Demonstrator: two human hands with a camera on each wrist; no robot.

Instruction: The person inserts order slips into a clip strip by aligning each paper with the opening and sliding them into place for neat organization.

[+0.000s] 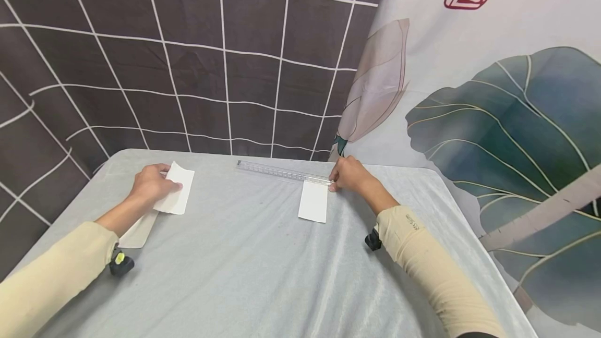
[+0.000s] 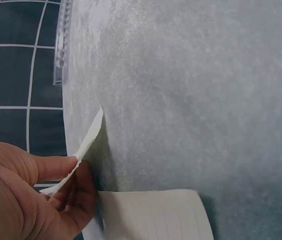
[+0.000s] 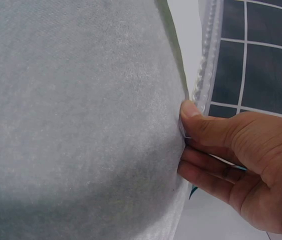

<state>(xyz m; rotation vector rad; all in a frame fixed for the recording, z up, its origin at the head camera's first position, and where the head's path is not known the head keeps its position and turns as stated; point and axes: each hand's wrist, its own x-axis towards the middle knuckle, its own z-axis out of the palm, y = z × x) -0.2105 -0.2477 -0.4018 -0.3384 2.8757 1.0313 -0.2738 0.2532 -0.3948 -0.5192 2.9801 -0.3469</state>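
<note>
Left hand (image 1: 152, 185) pinched a torn-edged paper piece (image 1: 177, 194) between thumb and fingers, near the surface's left side. Lined sheet (image 1: 141, 232) lay flat on the pale grey surface (image 1: 235, 275), partly under the left wrist. Right hand (image 1: 351, 175) gripped the right end of a clear ruler (image 1: 272, 170), which lay near the far edge. Small white paper (image 1: 313, 202) sat at that end, its top edge meeting the ruler; overlap unclear. Dark gridded cloth (image 1: 253, 82) hung behind.

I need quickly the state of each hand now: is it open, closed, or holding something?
Left hand: holding a piece of white paper.
Right hand: holding one end of the transparent ruler.
</note>
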